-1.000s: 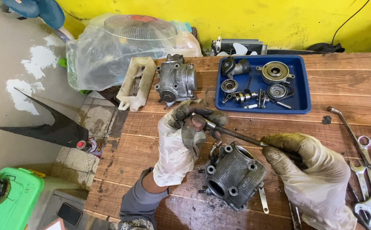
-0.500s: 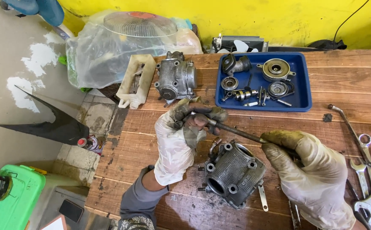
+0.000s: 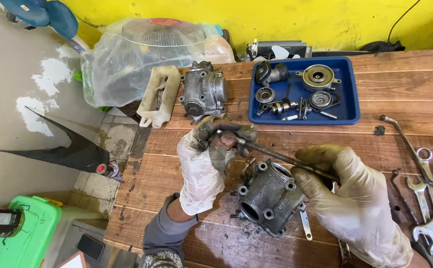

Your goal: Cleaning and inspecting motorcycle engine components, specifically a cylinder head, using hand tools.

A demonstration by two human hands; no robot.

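On the wooden plank workbench (image 3: 186, 149), 2 hands in thin, grime-stained whitish gloves work over a grey cast-metal housing (image 3: 268, 197). The housing is blocky and rough-textured, with round bolt bosses along its edges and a dark circular bore facing the near side; it lies on the bench between the hands, just below them.

The left hand (image 3: 206, 159) has its fingers curled and pinched around the tip of a slim, dull metal rod (image 3: 281, 158). The right hand (image 3: 350, 203) is closed around the rod's other end, so the rod runs slanted above the housing's upper edge. Whether the rod touches the housing cannot be told.

Beyond the left hand stands a second metal casting (image 3: 204, 92), shinier and rounded, beside an off-white plastic part (image 3: 161, 97) with a long rectangular frame shape. A blue rectangular plastic tray (image 3: 349, 87) further right holds small round metal parts, discs and pins. Several chrome spanners (image 3: 432, 208) and a long bent steel bar (image 3: 405, 136) lie on the boards at the right. A small flat metal strip (image 3: 306, 226) lies just beside the housing.

Off the bench's left end sit a crumpled clear plastic bag (image 3: 122, 64) over a wire fan grille, a black pointed panel (image 3: 67, 149) on the floor, and a bright green plastic box (image 3: 23, 233).
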